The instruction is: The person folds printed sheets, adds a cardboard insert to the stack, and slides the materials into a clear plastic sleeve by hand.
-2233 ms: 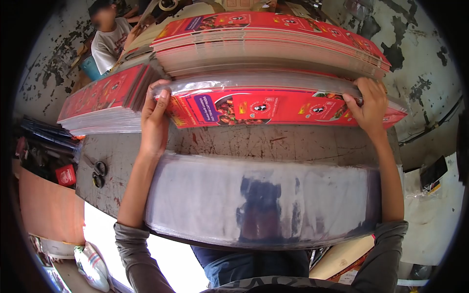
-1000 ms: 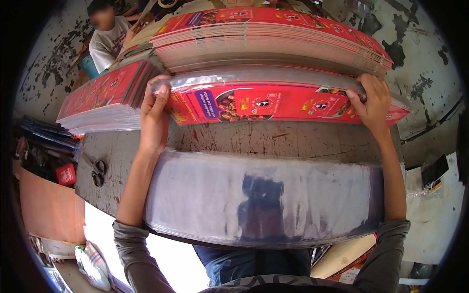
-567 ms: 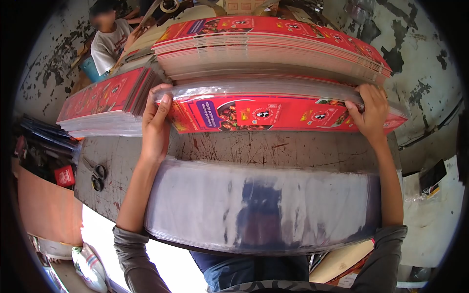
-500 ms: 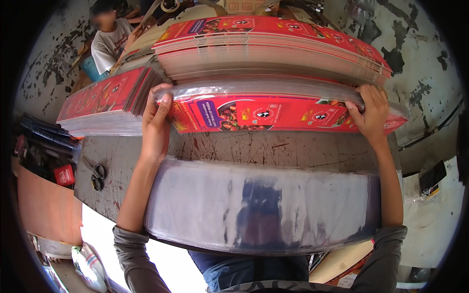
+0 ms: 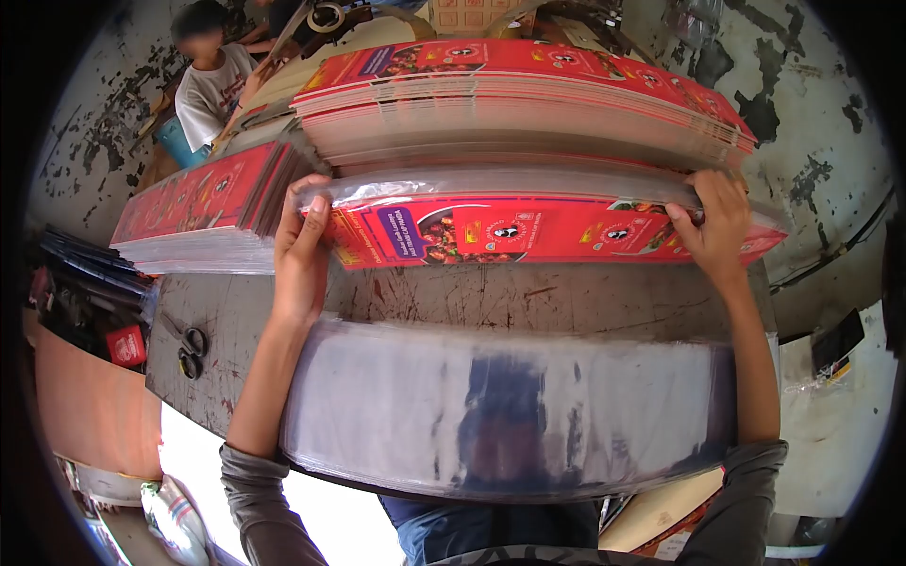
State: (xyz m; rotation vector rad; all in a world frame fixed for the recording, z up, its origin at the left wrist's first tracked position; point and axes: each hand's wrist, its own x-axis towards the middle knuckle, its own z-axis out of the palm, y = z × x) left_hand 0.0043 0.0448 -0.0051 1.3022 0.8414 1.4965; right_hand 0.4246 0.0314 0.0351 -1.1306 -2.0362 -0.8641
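Both hands grip a long bundle of red printed sheets point(image 5: 552, 231) with clear plastic along its top, tilted so its printed front faces me. My left hand point(image 5: 304, 236) closes round the left end, thumb on the front. My right hand point(image 5: 713, 222) closes round the right end the same way, thumb in front and fingers over the top edge. A tall stack of red printed sheets point(image 5: 528, 113) stands right behind the bundle. Between my forearms lies a stack of clear plastic sheets point(image 5: 396, 406), curved in the wide view and shining with reflections.
Black-handled scissors point(image 5: 192, 349) lie on the scratched table point(image 5: 434, 288), left of my forearm. Another red printed stack point(image 5: 193, 208) sits at the left. Beyond it is a person in a white shirt point(image 5: 209, 94). Peeling walls point(image 5: 821, 113) flank the work area.
The whole view has shifted slightly downward. My hands keep the same hold on the bundle, whose lean looks nearly unchanged.
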